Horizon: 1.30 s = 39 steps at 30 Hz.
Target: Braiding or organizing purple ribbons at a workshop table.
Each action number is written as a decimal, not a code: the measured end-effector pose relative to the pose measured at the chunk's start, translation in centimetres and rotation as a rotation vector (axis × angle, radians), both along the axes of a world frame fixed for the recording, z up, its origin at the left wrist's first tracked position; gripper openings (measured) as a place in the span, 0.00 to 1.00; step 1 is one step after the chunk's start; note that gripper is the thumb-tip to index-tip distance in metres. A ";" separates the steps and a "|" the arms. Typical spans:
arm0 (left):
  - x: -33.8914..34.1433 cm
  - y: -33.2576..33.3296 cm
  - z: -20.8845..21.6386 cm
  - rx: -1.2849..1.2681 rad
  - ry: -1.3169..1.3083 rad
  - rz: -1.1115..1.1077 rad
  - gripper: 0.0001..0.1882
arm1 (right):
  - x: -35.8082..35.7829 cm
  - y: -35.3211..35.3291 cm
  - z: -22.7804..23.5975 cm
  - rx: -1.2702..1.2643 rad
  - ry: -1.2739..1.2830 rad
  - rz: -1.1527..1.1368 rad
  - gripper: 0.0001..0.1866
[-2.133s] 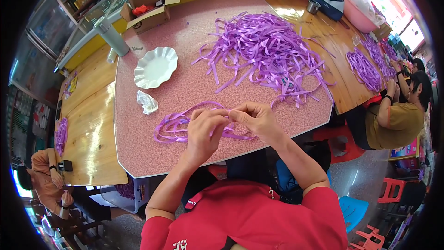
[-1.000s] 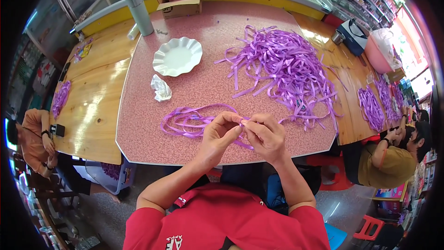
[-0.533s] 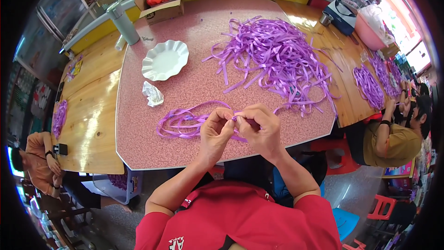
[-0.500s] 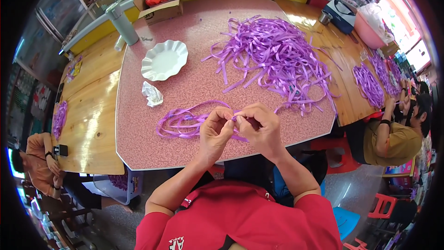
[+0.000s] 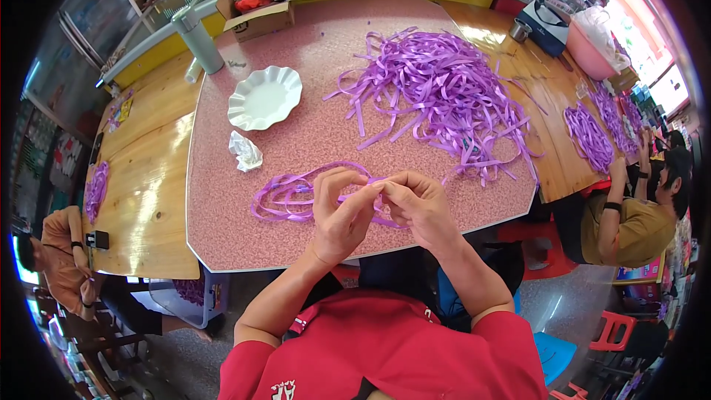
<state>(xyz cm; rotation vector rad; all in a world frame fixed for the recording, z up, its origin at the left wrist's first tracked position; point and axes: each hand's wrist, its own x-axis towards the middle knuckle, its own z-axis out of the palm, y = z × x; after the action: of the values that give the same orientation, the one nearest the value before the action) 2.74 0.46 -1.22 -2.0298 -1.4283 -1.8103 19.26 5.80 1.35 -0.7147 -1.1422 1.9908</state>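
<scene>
Both hands are raised over the near part of the pink speckled desk (image 5: pixel 333 130), fingertips meeting. The left hand (image 5: pixel 344 211) pinches a purple ribbon (image 5: pixel 376 179) between thumb and forefinger; the right hand (image 5: pixel 417 204) pinches it at the same spot, its fingers curled inward. Most of the held section is hidden by the fingers. At 9 o'clock from the hands, just beside the left, loose ribbon loops (image 5: pixel 302 190) lie flat on the desk. A crumpled white paper (image 5: pixel 245 152) sits between 9 and 10 o'clock, near a scalloped white plate (image 5: pixel 265 98) at 10. A large ribbon heap (image 5: pixel 437 81) occupies 1 o'clock, strands trailing toward the desk edge. Farther out, a grey-green bottle (image 5: pixel 198 43) stands at 10 o'clock and an open cardboard box (image 5: pixel 261 26) at 11. A pink basin (image 5: pixel 590 50) is noted at 2 o'clock, with a smaller ribbon bundle (image 5: pixel 589 137) between 2 and 3. Seated co-workers are observed at 3 o'clock and between 8 and 9.
</scene>
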 end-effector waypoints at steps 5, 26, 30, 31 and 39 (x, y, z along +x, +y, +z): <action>-0.6 0.3 -0.1 0.118 0.150 0.086 0.19 | -0.1 0.1 0.3 -0.127 0.051 0.054 0.06; -0.8 -0.1 0.2 -0.123 -0.069 -0.079 0.12 | 0.6 0.4 1.8 0.779 -0.477 -0.087 0.06; -0.8 -0.2 -0.2 -0.148 -0.092 -0.097 0.13 | 0.7 0.7 1.4 0.703 -0.478 -0.067 0.06; -0.8 -0.2 -0.3 -0.156 -0.108 -0.108 0.15 | 0.8 0.8 1.4 0.703 -0.482 -0.063 0.06; -0.8 -0.3 -0.3 -0.163 -0.063 -0.108 0.16 | 0.7 0.9 1.3 0.711 -0.499 -0.028 0.07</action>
<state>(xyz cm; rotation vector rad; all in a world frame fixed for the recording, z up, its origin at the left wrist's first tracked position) 1.98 0.19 -1.55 -2.1853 -1.5602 -1.8718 19.91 6.73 2.70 -0.8383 -1.9699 1.2477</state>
